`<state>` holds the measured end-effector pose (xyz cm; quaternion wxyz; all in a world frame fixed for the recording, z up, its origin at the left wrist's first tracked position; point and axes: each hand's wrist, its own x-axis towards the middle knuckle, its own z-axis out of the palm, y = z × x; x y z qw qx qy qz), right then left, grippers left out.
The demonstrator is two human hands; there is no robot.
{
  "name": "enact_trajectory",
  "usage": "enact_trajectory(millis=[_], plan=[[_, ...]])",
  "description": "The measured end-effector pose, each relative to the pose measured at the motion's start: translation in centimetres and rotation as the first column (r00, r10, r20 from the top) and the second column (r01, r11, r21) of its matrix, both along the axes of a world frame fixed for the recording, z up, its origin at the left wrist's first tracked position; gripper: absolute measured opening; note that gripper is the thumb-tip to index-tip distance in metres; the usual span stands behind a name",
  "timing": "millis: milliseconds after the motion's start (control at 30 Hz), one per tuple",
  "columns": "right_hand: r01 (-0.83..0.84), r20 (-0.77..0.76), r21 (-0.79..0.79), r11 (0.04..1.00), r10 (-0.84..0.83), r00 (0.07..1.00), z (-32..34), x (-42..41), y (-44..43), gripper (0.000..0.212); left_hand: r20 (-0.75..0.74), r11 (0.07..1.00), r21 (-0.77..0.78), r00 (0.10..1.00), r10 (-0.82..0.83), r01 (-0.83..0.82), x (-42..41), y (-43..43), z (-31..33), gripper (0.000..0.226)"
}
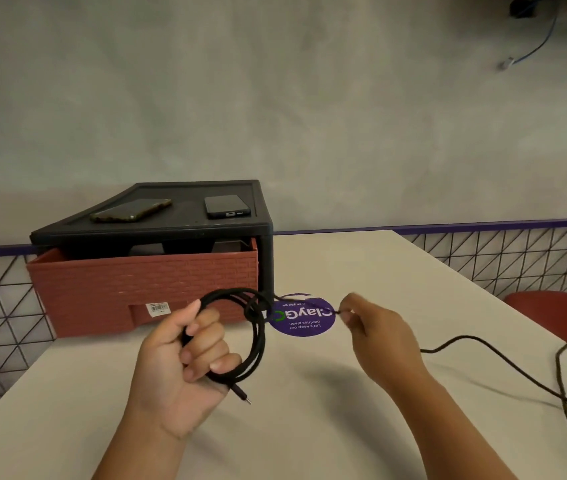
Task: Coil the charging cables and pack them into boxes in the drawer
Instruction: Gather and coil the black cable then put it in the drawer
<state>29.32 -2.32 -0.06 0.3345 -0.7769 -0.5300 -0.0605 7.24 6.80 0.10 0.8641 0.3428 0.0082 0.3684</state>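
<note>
A black charging cable point(256, 336) hangs in several loops from my left hand point(185, 362), whose fingers grip the bundle; its plug sticks out below my fist. My right hand point(368, 327) pinches the cable's free end, drawn tight to the right of the coil. Behind them, the red-brown drawer point(143, 282) is pulled partly out of a black cabinet point(171, 228). Dark shapes lie inside the drawer, too shadowed to identify.
Two phones point(129, 210) point(227, 206) lie on the cabinet top. A round purple sticker point(304, 317) marks the white table point(309, 393). Another black cable point(517, 368) trails across the table at right. A red chair point(559, 306) stands beyond the right edge.
</note>
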Motion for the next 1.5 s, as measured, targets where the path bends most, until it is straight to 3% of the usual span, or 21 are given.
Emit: enact_trajectory(millis=[33, 100, 167, 200, 233, 333, 433, 567, 667, 733, 800, 833, 900, 967, 1000, 1100, 1200, 1300, 1400, 1500], plan=[[-0.025, 0.032, -0.081, 0.996, 0.027, 0.999, -0.3, 0.0, 0.3, 0.013, -0.086, 0.987, -0.011, 0.984, 0.156, -0.158, -0.8, 0.2, -0.6, 0.052], [-0.157, 0.041, -0.230, 0.960, 0.171, 0.985, -0.7, 0.0, 0.6, 0.017, -0.094, 0.978, -0.001, 0.973, 0.210, -0.211, -0.9, 0.0, -0.6, 0.050], [-0.361, -0.082, -0.347, 0.866, 0.355, 0.931, -0.6, -0.4, 0.4, 0.028, 0.036, 0.998, -0.016, 0.998, 0.060, -0.059, -0.1, 0.1, 0.6, 0.024], [-0.458, -0.181, -0.386, 0.801, 0.421, 0.889, -0.3, -0.7, 0.1, 0.033, 0.038, 0.991, -0.079, 0.993, 0.115, -0.112, -0.2, -0.1, 0.9, 0.025], [-0.544, -0.281, -0.416, 0.729, 0.466, 0.839, -0.1, -1.0, -0.1, 0.037, -0.058, 0.949, -0.090, 0.953, 0.298, -0.302, -0.4, -0.5, 1.2, 0.032], [-0.744, -0.520, -0.412, 0.527, 0.535, 0.666, 0.8, -1.3, -1.0, 0.032, -0.136, 0.818, -0.132, 0.827, 0.545, -0.560, -0.5, -0.7, 2.2, 0.035], [-0.870, -0.680, -0.276, 0.408, 0.557, 0.477, 1.8, -0.5, -2.0, 0.026, -0.114, 0.765, -0.273, 0.810, 0.576, -0.583, -1.1, -0.3, 2.1, 0.038], [-0.890, -0.731, -0.060, 0.452, 0.587, 0.348, 2.0, 2.2, -3.0, 0.023, 0.125, 0.724, -0.551, 0.817, 0.562, -0.414, -2.4, 0.3, 1.5, 0.035], [-0.848, -0.743, 0.131, 0.513, 0.617, 0.259, 1.4, 4.3, -3.4, 0.018, 0.172, 0.749, -0.517, 0.807, 0.565, -0.414, -2.4, 0.1, 2.2, 0.008], [-0.771, -0.758, 0.243, 0.589, 0.611, 0.229, 1.0, 5.4, -3.6, 0.031, 0.175, 0.774, -0.472, 0.815, 0.553, -0.423, -2.3, -0.4, 2.6, 0.041], [-0.680, -0.778, 0.304, 0.667, 0.585, 0.226, 1.0, 5.8, -3.9, 0.041, 0.158, 0.800, -0.421, 0.834, 0.529, -0.428, -2.0, -0.8, 3.1, 0.055], [-0.649, -0.787, 0.280, 0.707, 0.556, 0.267, 1.3, 5.6, -3.9, 0.040, 0.152, 0.817, -0.381, 0.843, 0.517, -0.433, -1.9, -0.9, 3.2, 0.057], [-0.587, -0.728, 0.121, 0.800, 0.474, 0.495, 1.2, 4.7, -3.3, 0.017, 0.122, 0.841, -0.317, 0.860, 0.495, -0.439, -1.5, -1.2, 3.3, 0.057], [-0.418, -0.499, -0.092, 0.904, 0.321, 0.805, 0.8, 3.4, -1.9, 0.023, 0.078, 0.864, -0.258, 0.882, 0.464, -0.432, -1.0, -1.4, 3.2, 0.052], [-0.342, -0.369, -0.138, 0.929, 0.273, 0.889, 0.6, 2.3, -1.3, 0.026, 0.058, 0.878, -0.230, 0.895, 0.443, -0.420, -0.7, -1.6, 3.1, 0.054], [-0.288, -0.164, -0.078, 0.954, 0.273, 0.948, 0.3, -1.5, -0.1, 0.042, 0.035, 0.921, -0.160, 0.931, 0.364, -0.354, 0.4, -2.2, 2.9, 0.065], [-0.363, -0.132, 0.172, 0.916, 0.387, 0.913, 0.4, -5.2, 0.0, 0.049, -0.043, 0.945, -0.093, 0.949, 0.312, -0.315, 1.3, -2.7, 2.4, 0.052], [-0.531, -0.164, 0.411, 0.741, 0.634, 0.756, 0.1, -7.6, -0.2, 0.048, -0.153, 0.926, -0.048, 0.919, 0.364, -0.375, 2.1, -3.0, 2.1, 0.042], [-0.566, -0.346, 0.503, 0.653, 0.752, 0.561, 0.2, -8.9, -0.6, 0.047, -0.203, 0.906, 0.006, 0.887, 0.415, -0.423, 2.3, -2.7, 1.7, 0.016], [-0.603, -0.558, 0.472, 0.643, 0.748, 0.360, 0.4, -8.7, -0.8, 0.070, -0.273, 0.860, 0.055, 0.821, 0.501, -0.507, 2.2, -2.0, 1.0, 0.030]])
